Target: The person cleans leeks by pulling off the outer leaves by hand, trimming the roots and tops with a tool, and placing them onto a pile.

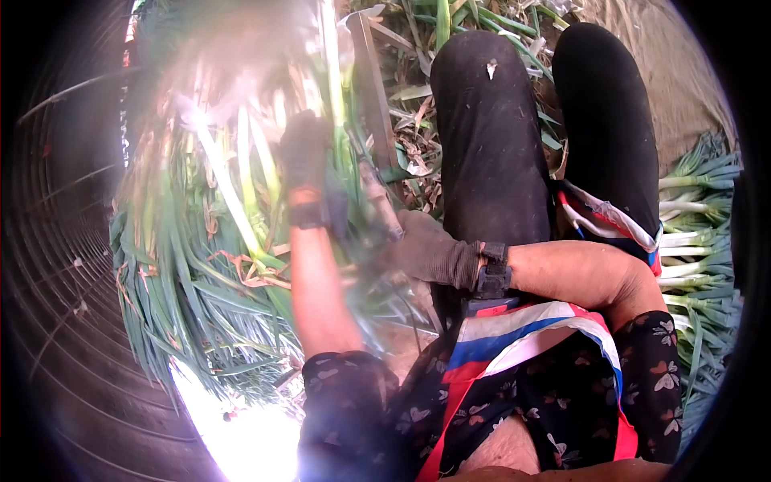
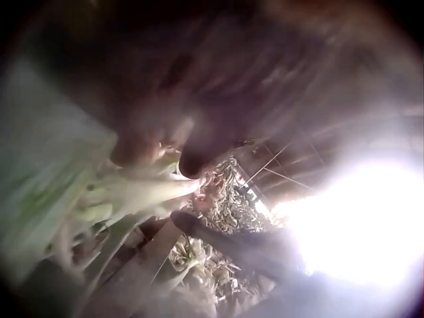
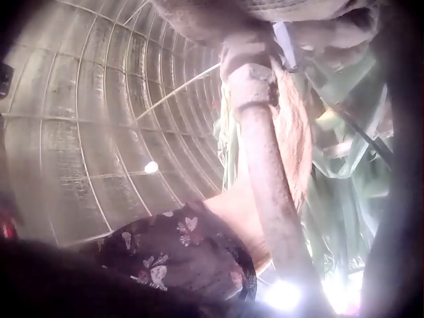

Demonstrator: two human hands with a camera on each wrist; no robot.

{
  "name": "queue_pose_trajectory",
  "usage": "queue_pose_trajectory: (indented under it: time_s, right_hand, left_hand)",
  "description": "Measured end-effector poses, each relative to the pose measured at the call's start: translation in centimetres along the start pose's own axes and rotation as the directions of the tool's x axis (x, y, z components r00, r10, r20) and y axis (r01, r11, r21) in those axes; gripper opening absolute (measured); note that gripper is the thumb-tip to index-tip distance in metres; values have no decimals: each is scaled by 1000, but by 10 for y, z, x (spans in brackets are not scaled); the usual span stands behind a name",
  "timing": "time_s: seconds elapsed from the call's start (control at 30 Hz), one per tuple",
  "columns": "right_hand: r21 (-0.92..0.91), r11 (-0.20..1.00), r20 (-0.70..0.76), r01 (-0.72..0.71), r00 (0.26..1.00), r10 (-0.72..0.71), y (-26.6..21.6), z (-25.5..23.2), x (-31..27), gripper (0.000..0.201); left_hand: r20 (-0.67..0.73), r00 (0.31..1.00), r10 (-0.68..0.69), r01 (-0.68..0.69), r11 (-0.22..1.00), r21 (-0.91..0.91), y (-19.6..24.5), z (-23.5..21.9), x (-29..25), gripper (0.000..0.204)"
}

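My left hand (image 1: 305, 153), in a dark glove, is among the leeks (image 1: 185, 257) heaped on the left. The left wrist view shows its fingers gripping the pale stem of a leek (image 2: 149, 190), blurred at close range. My gloved right hand (image 1: 434, 251) curls at a dirty pipe (image 1: 379, 197) running between my left arm and my knee. From the right wrist view the pipe (image 3: 265, 152) has a thicker collar near its top, where the glove (image 3: 199, 20) covers it. A small pale flat piece (image 3: 286, 46) sticks out beside the fingers.
More leeks (image 1: 691, 249) lie in a row at the right. Cut leaves and scraps (image 1: 414, 128) cover the ground before my knees (image 1: 486, 128), beside a board edge (image 1: 373, 88). A ribbed tunnel wall (image 1: 64, 257) curves along the left.
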State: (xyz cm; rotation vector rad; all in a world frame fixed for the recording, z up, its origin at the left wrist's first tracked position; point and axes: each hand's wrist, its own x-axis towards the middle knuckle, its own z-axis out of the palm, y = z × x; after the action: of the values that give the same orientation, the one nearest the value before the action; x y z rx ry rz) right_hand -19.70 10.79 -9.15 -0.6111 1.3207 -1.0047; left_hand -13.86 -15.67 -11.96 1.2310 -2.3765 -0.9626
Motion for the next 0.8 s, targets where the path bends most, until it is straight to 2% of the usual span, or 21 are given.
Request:
queue_pose_trajectory:
  time_s: [0.07,0.1,0.13,0.2,0.23,0.27,0.33,0.4,0.43,0.47,0.5,0.57,0.6,0.7,0.8]
  right_hand:
    - [56,986,-14,158,988,-157,14,14,3,34]
    - [81,967,-29,241,971,-239,18,18,4,36]
    - [37,983,-27,179,984,-178,12,14,2,36]
    - [-47,998,-34,47,998,-49,-5,5,-6,36]
    - [-15,1000,-20,18,1000,-18,-3,5,-4,34]
    - [17,1000,-4,-10,1000,10,1,6,0,33]
    - [67,998,29,-18,999,16,2,5,2,30]
    - [102,995,60,17,998,-23,0,2,2,27]
    - [132,991,58,14,998,-22,2,0,4,31]
    - [162,987,54,12,998,-21,2,-2,7,37]
    - [195,981,50,9,999,-19,3,-3,10,42]
    - [205,979,46,-19,999,10,4,-6,13,41]
    - [210,977,45,-35,999,26,4,-7,14,40]
    - [108,983,-5,149,989,-149,-2,-12,17,29]
    - [150,985,-4,86,996,-87,-14,-17,15,27]
  left_hand:
    - [-113,983,145,-114,963,244,16,5,-28,29]
    - [-107,985,139,-101,948,301,28,7,-44,31]
    - [-99,986,133,-89,930,357,40,9,-61,32]
    - [-74,971,225,-143,805,575,24,12,-73,35]
    - [-62,961,271,-161,723,672,16,14,-79,37]
    - [-26,970,242,-152,685,713,20,15,-92,37]
    - [12,999,-45,18,627,779,36,18,-99,33]
    - [58,995,85,-102,758,644,46,15,-117,31]
    - [73,986,151,-165,808,565,48,14,-122,30]
    - [103,979,174,-199,746,636,43,10,-117,33]
    - [106,989,99,-143,780,609,39,11,-121,34]
    - [119,991,-59,-17,833,553,41,11,-138,37]
    - [146,989,10,-97,790,605,37,10,-143,40]
    - [198,976,94,-193,795,575,44,10,-156,34]
    - [196,962,189,-269,775,572,40,10,-153,29]
